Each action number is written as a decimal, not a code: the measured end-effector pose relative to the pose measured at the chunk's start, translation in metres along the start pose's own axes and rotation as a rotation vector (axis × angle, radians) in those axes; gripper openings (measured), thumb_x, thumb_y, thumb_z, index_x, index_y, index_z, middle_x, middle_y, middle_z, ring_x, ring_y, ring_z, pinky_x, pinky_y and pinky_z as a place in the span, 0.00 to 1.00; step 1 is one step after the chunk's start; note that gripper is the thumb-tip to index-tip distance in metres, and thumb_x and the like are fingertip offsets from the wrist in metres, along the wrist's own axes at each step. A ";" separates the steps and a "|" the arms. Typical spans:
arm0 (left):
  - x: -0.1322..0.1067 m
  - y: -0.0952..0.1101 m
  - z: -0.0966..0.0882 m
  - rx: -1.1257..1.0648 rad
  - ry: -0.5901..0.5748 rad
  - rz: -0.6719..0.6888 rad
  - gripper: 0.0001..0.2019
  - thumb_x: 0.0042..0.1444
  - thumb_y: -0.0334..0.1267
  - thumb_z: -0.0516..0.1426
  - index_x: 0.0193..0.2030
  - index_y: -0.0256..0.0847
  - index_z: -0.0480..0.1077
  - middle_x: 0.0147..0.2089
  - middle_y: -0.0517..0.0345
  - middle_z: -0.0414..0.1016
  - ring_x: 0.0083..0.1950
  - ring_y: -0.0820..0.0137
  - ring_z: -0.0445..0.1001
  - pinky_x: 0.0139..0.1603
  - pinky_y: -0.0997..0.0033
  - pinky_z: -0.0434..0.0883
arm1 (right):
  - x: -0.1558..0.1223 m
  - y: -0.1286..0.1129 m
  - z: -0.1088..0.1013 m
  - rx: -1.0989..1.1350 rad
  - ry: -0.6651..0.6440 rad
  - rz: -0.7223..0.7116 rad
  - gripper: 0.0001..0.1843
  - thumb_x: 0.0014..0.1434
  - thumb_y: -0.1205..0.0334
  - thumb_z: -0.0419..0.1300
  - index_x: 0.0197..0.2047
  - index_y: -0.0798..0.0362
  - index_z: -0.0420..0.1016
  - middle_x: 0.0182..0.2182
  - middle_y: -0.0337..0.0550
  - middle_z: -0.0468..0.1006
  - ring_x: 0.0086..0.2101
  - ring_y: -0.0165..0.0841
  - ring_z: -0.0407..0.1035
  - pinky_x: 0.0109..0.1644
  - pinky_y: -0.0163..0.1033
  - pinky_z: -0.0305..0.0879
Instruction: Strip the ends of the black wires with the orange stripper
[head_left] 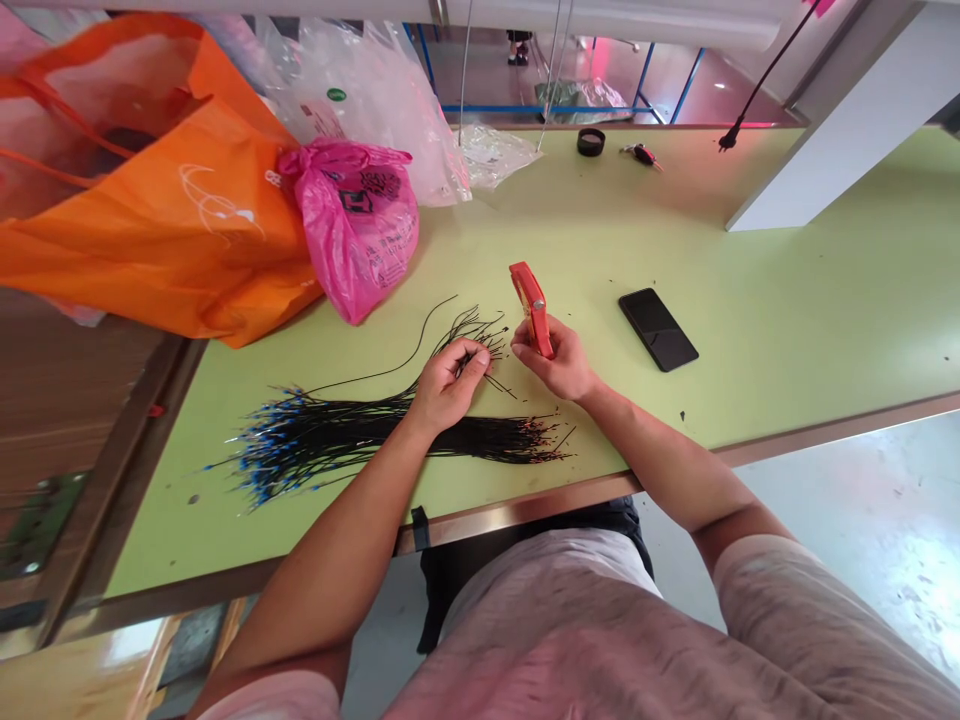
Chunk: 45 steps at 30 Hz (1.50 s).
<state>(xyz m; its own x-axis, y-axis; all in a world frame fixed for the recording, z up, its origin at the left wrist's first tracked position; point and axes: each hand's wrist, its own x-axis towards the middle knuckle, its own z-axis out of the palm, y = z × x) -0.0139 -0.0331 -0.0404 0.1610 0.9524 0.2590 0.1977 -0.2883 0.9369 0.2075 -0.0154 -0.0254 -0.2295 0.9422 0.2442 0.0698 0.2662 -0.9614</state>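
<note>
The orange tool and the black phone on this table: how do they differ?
The orange hand tool is bright and matte-looking, while the black phone is dark and glossy. The tool stands tilted up, gripped in the right hand; the phone lies flat on the green table, with no hand touching it. Both are long, narrow shapes.

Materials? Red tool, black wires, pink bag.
The red tool looks like moulded plastic, smooth with a slight gloss. The wires seem plastic-insulated: matte black and bending freely; the core is hidden. The pink bag looks like thin plastic film, shiny and crinkled.
</note>
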 end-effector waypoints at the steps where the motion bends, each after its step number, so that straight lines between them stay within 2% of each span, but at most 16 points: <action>1: 0.000 0.000 0.000 0.006 -0.012 -0.010 0.25 0.68 0.66 0.63 0.38 0.43 0.76 0.32 0.57 0.78 0.30 0.69 0.71 0.32 0.68 0.68 | 0.000 0.000 -0.001 -0.012 0.004 -0.004 0.18 0.61 0.47 0.71 0.41 0.50 0.73 0.37 0.40 0.77 0.37 0.33 0.69 0.49 0.45 0.74; 8: -0.002 0.002 0.003 0.087 -0.047 -0.041 0.26 0.69 0.67 0.61 0.39 0.43 0.76 0.34 0.58 0.79 0.34 0.66 0.76 0.39 0.65 0.73 | -0.002 -0.004 -0.002 0.032 -0.070 -0.093 0.14 0.64 0.50 0.70 0.42 0.50 0.74 0.38 0.41 0.79 0.38 0.34 0.72 0.48 0.45 0.74; 11: -0.002 0.003 0.004 0.118 -0.052 -0.040 0.25 0.69 0.66 0.61 0.39 0.43 0.76 0.34 0.58 0.80 0.34 0.66 0.76 0.39 0.65 0.74 | -0.002 -0.004 -0.001 0.017 -0.089 -0.096 0.13 0.63 0.53 0.70 0.42 0.49 0.73 0.37 0.40 0.78 0.37 0.34 0.71 0.47 0.45 0.72; 15: -0.002 0.003 0.003 0.164 -0.084 -0.019 0.24 0.69 0.64 0.60 0.40 0.44 0.77 0.33 0.59 0.79 0.32 0.66 0.74 0.36 0.65 0.73 | -0.003 -0.005 0.000 -0.051 -0.055 -0.102 0.10 0.63 0.55 0.68 0.41 0.49 0.72 0.36 0.39 0.75 0.35 0.33 0.68 0.45 0.44 0.69; 19: -0.002 0.006 0.002 0.223 -0.131 0.031 0.21 0.69 0.61 0.61 0.42 0.44 0.78 0.35 0.58 0.82 0.35 0.65 0.77 0.40 0.63 0.75 | -0.006 -0.005 0.003 -0.088 0.015 -0.111 0.10 0.64 0.55 0.67 0.42 0.49 0.72 0.36 0.39 0.75 0.36 0.34 0.69 0.45 0.44 0.70; 22: -0.001 0.008 0.002 0.240 -0.140 0.048 0.20 0.70 0.60 0.61 0.41 0.44 0.78 0.35 0.58 0.82 0.35 0.64 0.78 0.42 0.63 0.76 | -0.007 -0.004 0.004 -0.082 0.018 -0.101 0.13 0.63 0.53 0.69 0.43 0.49 0.72 0.36 0.39 0.75 0.36 0.34 0.70 0.45 0.44 0.71; 27: -0.001 0.004 0.002 0.150 -0.041 0.016 0.23 0.70 0.62 0.60 0.41 0.44 0.78 0.33 0.57 0.81 0.35 0.64 0.78 0.41 0.64 0.75 | -0.002 0.000 -0.005 -0.016 -0.041 -0.033 0.20 0.62 0.44 0.71 0.43 0.49 0.73 0.36 0.38 0.75 0.35 0.33 0.69 0.45 0.44 0.72; 31: -0.001 0.000 0.001 0.080 0.011 -0.011 0.24 0.70 0.65 0.60 0.42 0.43 0.78 0.32 0.57 0.80 0.35 0.64 0.78 0.41 0.64 0.74 | 0.001 0.002 -0.016 -0.227 -0.026 -0.042 0.16 0.61 0.48 0.70 0.44 0.50 0.75 0.36 0.38 0.77 0.35 0.33 0.68 0.45 0.43 0.70; 34: -0.001 -0.003 0.001 0.037 0.008 -0.002 0.24 0.69 0.64 0.61 0.42 0.43 0.79 0.31 0.57 0.78 0.33 0.65 0.76 0.39 0.65 0.73 | 0.000 0.003 -0.018 -0.342 -0.077 -0.093 0.16 0.60 0.53 0.70 0.48 0.50 0.78 0.39 0.42 0.82 0.39 0.36 0.73 0.51 0.45 0.72; 39: -0.003 -0.005 0.000 -0.034 -0.046 -0.011 0.24 0.68 0.64 0.63 0.47 0.43 0.80 0.36 0.55 0.79 0.34 0.66 0.74 0.39 0.65 0.73 | -0.003 0.001 -0.014 -0.343 -0.156 -0.116 0.17 0.61 0.55 0.68 0.52 0.51 0.79 0.43 0.47 0.85 0.41 0.37 0.77 0.51 0.45 0.74; 42: -0.003 -0.001 0.001 -0.107 -0.040 -0.077 0.26 0.67 0.67 0.63 0.42 0.43 0.77 0.31 0.58 0.74 0.30 0.69 0.69 0.33 0.69 0.68 | -0.003 -0.001 -0.013 -0.329 -0.149 -0.102 0.18 0.61 0.53 0.67 0.52 0.51 0.79 0.43 0.46 0.85 0.41 0.37 0.77 0.51 0.44 0.74; 45: -0.002 0.003 0.003 -0.126 -0.009 -0.115 0.27 0.66 0.69 0.63 0.39 0.43 0.74 0.29 0.61 0.71 0.29 0.70 0.68 0.31 0.70 0.66 | -0.002 -0.003 -0.014 -0.305 -0.134 -0.042 0.17 0.61 0.52 0.67 0.51 0.51 0.78 0.41 0.44 0.84 0.38 0.35 0.75 0.49 0.43 0.73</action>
<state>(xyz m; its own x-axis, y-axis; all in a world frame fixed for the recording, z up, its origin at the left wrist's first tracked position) -0.0112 -0.0364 -0.0388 0.1527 0.9773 0.1470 0.0925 -0.1622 0.9824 0.2217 -0.0154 -0.0214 -0.3620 0.8996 0.2443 0.3407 0.3716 -0.8636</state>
